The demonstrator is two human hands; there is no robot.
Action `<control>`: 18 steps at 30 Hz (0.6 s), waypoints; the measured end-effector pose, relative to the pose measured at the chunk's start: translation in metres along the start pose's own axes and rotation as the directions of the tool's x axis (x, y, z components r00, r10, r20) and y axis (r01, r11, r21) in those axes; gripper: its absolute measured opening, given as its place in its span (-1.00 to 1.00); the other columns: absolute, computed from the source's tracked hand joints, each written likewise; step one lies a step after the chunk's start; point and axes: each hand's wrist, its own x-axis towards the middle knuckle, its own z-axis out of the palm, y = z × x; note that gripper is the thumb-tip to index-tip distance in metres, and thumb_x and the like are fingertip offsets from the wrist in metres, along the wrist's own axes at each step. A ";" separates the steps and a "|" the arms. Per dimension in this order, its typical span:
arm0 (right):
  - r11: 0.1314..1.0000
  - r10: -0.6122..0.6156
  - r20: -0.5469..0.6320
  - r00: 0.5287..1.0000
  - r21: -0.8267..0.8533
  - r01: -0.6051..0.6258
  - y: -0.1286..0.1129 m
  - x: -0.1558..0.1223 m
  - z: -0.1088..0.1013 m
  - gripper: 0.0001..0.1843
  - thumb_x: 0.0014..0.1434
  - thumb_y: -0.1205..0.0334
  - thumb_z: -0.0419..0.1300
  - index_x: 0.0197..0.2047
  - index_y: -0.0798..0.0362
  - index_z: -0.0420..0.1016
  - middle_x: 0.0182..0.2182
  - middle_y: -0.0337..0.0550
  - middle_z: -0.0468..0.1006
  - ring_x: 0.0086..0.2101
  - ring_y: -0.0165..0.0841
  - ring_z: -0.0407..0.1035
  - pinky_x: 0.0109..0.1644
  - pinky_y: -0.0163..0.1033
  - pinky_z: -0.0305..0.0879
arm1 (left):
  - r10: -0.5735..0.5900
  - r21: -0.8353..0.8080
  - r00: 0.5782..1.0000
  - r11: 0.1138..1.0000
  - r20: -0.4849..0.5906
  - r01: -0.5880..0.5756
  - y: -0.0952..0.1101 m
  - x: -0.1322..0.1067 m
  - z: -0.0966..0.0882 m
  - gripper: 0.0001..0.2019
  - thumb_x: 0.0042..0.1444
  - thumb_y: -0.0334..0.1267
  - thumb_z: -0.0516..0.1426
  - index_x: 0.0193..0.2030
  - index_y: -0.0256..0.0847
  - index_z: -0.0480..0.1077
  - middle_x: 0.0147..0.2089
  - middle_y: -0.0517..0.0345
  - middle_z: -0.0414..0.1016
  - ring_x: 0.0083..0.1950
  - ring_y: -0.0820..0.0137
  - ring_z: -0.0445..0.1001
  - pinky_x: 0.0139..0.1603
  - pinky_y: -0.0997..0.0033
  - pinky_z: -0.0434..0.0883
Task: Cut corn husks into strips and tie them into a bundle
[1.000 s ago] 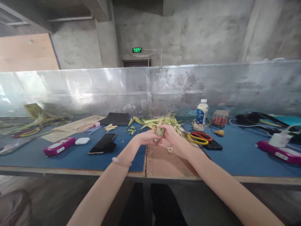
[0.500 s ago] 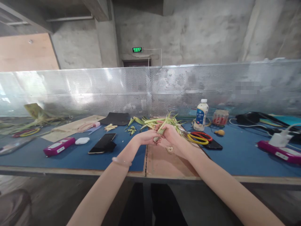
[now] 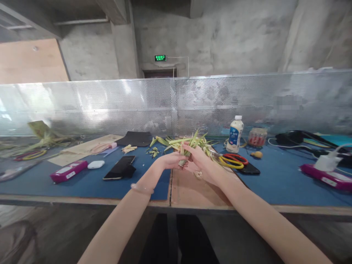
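Observation:
My left hand point(image 3: 173, 160) and my right hand point(image 3: 198, 156) meet above the wooden board in the middle of the table. Both are closed around a bundle of green leaf strips point(image 3: 183, 161), whose pale lower end shows between my fingers. Some fingertips are hidden behind it. Beyond my hands lies a loose pile of green leaf strips point(image 3: 202, 139). Just right of my right hand are scissors point(image 3: 232, 161) with red and yellow handles. A small pale curled scrap point(image 3: 198, 175) rests on the board beneath my hands.
To the left are a black phone point(image 3: 119, 168), a white earbud case point(image 3: 96, 164) and a purple device point(image 3: 68, 171). A drink bottle point(image 3: 235, 135) and a jar point(image 3: 257, 137) stand at the right. A perforated metal screen point(image 3: 110, 106) closes off the table's back.
My right hand's fingers have shifted slightly on the bundle, and the strips in it have turned a little. Both arms stay nearly where they were.

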 end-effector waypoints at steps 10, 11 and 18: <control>0.999 -0.001 -0.073 0.997 -0.042 -0.002 0.005 0.002 0.003 -0.76 -0.09 0.11 0.26 -0.36 0.04 0.39 -0.64 -0.34 0.42 -0.72 -0.51 0.19 -0.67 -0.40 0.07 | -0.022 0.018 1.000 1.000 0.012 0.022 -0.002 0.002 0.000 -0.75 0.01 -0.16 0.24 -0.29 -0.32 0.40 -0.48 0.22 0.38 -0.47 0.53 0.33 -0.42 0.49 0.24; 0.999 0.001 -0.082 0.997 -0.042 -0.005 0.005 0.002 0.003 -0.77 -0.08 0.11 0.25 -0.36 0.04 0.38 -0.67 -0.35 0.40 -0.74 -0.51 0.17 -0.68 -0.39 0.07 | -0.028 0.021 0.999 0.999 0.019 0.028 -0.004 0.003 -0.001 -0.78 0.05 -0.18 0.21 -0.28 -0.32 0.39 -0.47 0.23 0.37 -0.47 0.53 0.33 -0.43 0.49 0.26; 0.999 0.029 -0.085 0.996 -0.041 -0.033 -0.004 -0.007 0.009 -0.68 -0.13 0.06 0.30 -0.35 0.05 0.37 -0.63 -0.30 0.43 -0.67 -0.46 0.26 -0.58 -0.34 0.23 | -0.030 0.024 0.999 0.999 0.046 0.029 -0.008 0.005 -0.005 -0.85 0.18 -0.26 0.10 -0.24 -0.32 0.37 -0.42 0.24 0.36 -0.46 0.53 0.34 -0.46 0.50 0.31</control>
